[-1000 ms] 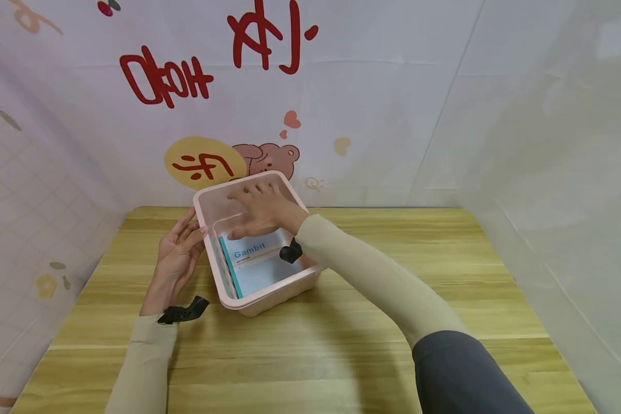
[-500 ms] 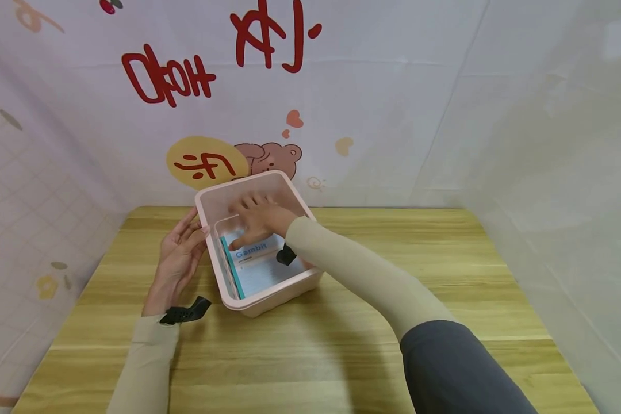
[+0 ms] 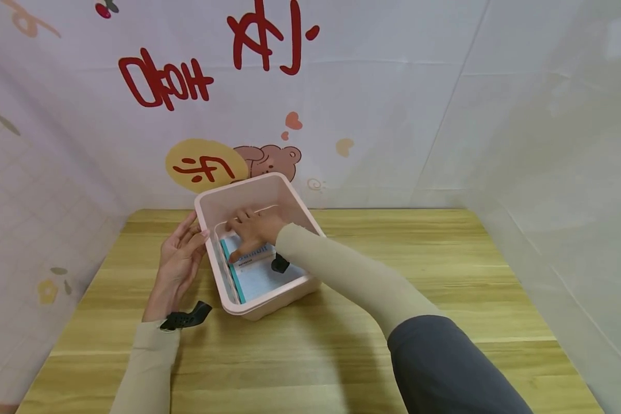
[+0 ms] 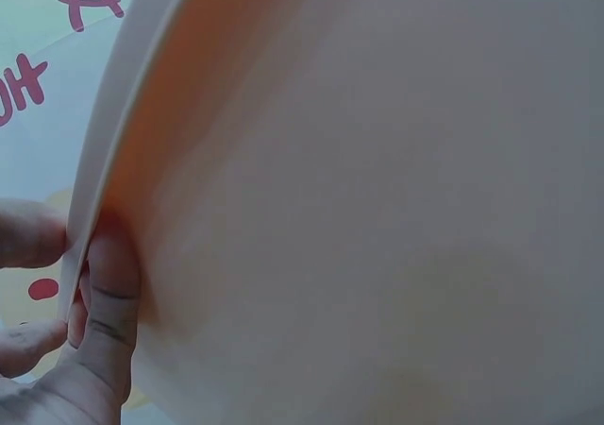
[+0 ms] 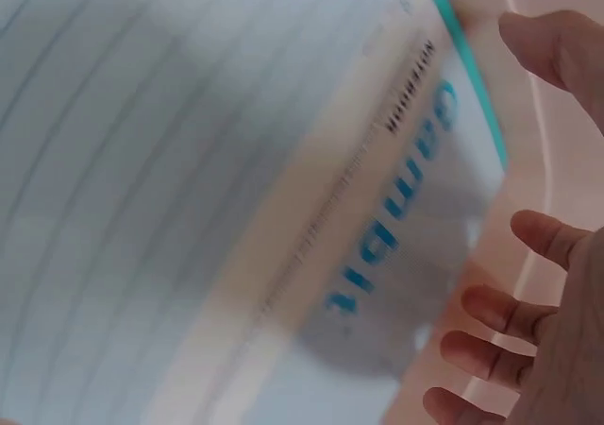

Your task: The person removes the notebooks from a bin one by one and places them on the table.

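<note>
A pale pink plastic bin (image 3: 274,297) stands at the left middle of the table. Inside it lies a light blue notebook (image 3: 263,280) with a teal spine and the word "Gambit" on its cover. My left hand (image 3: 177,257) pinches the bin's left rim; the left wrist view shows fingers (image 4: 111,297) on both sides of that edge. Reaching into the bin, my right hand (image 3: 253,231) has its fingers spread over the notebook's far end. In the right wrist view those fingers (image 5: 505,312) are extended beside the cover, holding nothing.
The wood-grain table (image 3: 419,264) extends right and forward of the bin. Behind it hangs a white printed curtain (image 3: 372,103), close to the bin's far side, and more white cloth (image 3: 564,190) closes off the right.
My right hand has moved lower and nearer inside the bin, toward the notebook, covering part of its printed title. The left hand keeps its place on the rim.
</note>
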The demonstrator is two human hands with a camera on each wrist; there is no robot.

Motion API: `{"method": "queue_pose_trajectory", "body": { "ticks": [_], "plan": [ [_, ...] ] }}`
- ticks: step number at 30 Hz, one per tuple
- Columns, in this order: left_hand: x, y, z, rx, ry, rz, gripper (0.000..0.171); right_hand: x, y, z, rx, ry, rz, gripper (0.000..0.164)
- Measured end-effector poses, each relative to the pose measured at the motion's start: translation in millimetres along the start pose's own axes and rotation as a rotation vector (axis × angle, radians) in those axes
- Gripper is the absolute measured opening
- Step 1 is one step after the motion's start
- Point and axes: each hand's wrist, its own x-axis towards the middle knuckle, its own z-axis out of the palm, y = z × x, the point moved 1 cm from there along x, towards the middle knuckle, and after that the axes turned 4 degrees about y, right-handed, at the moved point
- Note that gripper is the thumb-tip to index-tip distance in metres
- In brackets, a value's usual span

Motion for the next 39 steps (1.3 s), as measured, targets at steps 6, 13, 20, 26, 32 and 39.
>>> {"method": "queue_pose_trajectory", "body": {
  "ticks": [6,13,20,26,32,39],
  "plan": [
    [-2.5,-1.2,0.4,-0.015,0.011,-0.012,0.074,3.1,-4.0,9.3,0.020,-0.019,-0.025,0.083],
    [-1.9,-2.4,-0.8,0.000,0.018,0.000,0.075,2.5,-5.3,11.9,0.044,0.003,-0.029,0.079],
    [-2.8,-1.7,-2.9,0.004,0.010,0.000,0.076,2.5,-5.2,11.8,0.036,0.004,-0.010,0.085],
    [-3.1,-0.1,-2.3,0.003,0.013,-0.013,0.074,3.5,-5.6,9.5,0.000,0.044,-0.009,0.082],
    [-2.7,1.1,-1.5,-0.001,0.014,-0.015,0.074,1.4,-6.5,5.1,0.008,0.084,-0.008,0.089],
    [-2.2,2.2,-0.9,0.018,0.015,-0.017,0.073,1.3,-6.1,2.9,0.047,0.073,0.022,0.094]
  ]
}}
